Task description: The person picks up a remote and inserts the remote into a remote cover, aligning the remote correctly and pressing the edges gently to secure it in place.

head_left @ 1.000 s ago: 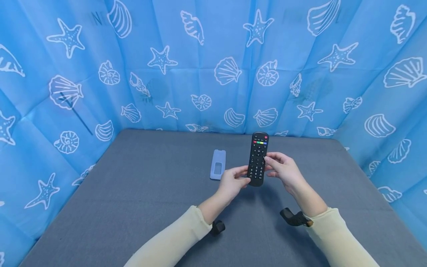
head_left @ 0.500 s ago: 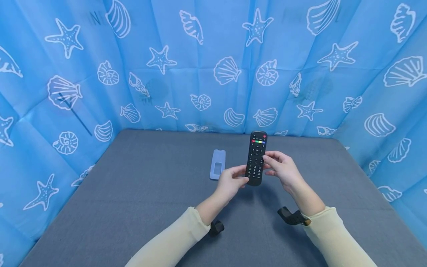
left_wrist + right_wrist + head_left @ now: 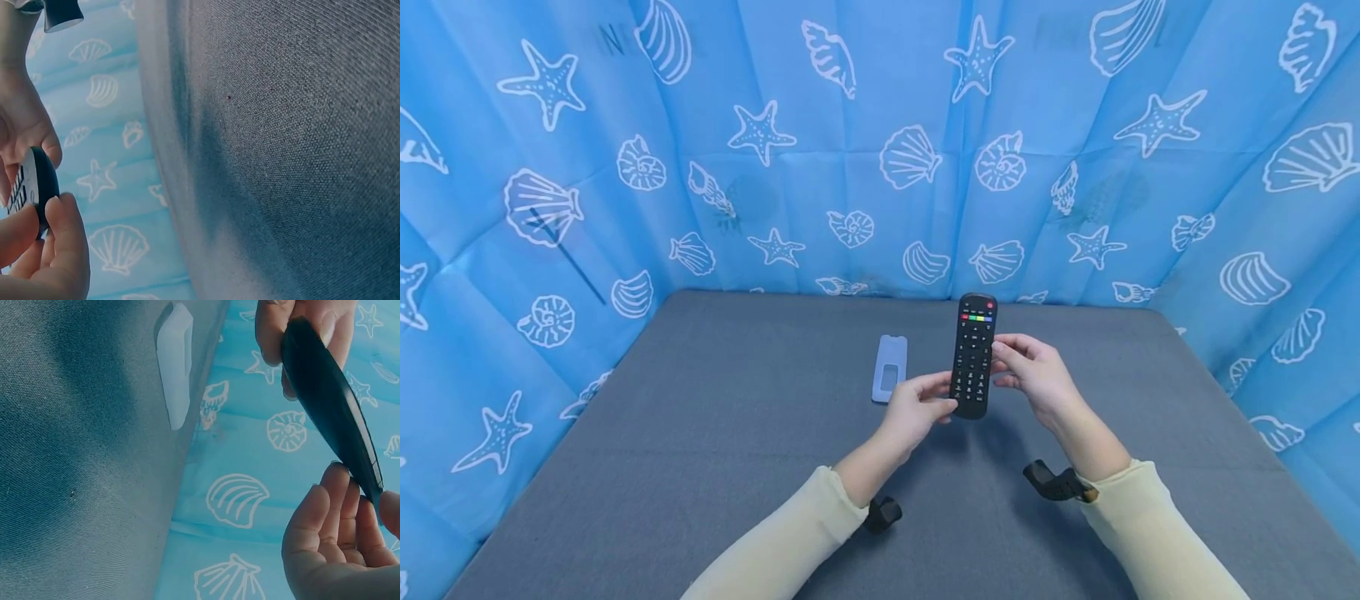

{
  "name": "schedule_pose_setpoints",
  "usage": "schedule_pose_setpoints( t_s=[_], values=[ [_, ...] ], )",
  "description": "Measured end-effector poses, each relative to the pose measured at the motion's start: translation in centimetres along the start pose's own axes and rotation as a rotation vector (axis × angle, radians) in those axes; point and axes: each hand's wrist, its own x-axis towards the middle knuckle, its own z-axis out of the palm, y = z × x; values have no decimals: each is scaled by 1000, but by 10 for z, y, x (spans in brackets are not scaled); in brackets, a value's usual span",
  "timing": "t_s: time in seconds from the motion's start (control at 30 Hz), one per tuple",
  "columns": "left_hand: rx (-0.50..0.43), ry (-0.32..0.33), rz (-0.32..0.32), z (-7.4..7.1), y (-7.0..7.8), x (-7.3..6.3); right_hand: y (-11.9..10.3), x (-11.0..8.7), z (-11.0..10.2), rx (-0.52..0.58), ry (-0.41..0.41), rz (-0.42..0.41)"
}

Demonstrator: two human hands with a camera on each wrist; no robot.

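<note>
A black remote control (image 3: 973, 354) is held up above the grey table, buttons facing the head camera and its red button at the top. My left hand (image 3: 916, 410) pinches its lower left edge, thumb on the front and fingers behind. On the other side my right hand (image 3: 1033, 375) holds the right edge at mid-height between thumb and fingers. The left wrist view shows the end of the remote control (image 3: 44, 184) between the left thumb and fingers. From the right wrist, the dark back of the remote control (image 3: 331, 400) shows, with both hands on it.
Left of the hands, a pale blue-white flat holder (image 3: 891, 369) with a rectangular cutout lies on the grey table (image 3: 737, 467). A blue curtain (image 3: 865, 108) with white shells and starfish encloses the back and sides. A black strap mount (image 3: 1054, 482) sits on the right wrist.
Both hands and the remote control have drifted slightly left. The grip looks the same, and the pale holder stays where it was.
</note>
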Motion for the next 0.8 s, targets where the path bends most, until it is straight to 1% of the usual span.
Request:
schedule_pose_setpoints(
  t_s=[0.17,0.43,0.63,0.8],
  values=[
    [-17,-21,-23,-2,0,0,1,1,-1,37,-17,-12],
    [-22,-50,-27,-4,-1,0,4,3,-2,104,-44,-19],
    [6,-49,-19,-5,-1,0,5,5,-3,112,-47,-25],
    [31,-39,-9,-6,-2,1,5,6,-1,120,-29,-15]
  ],
)
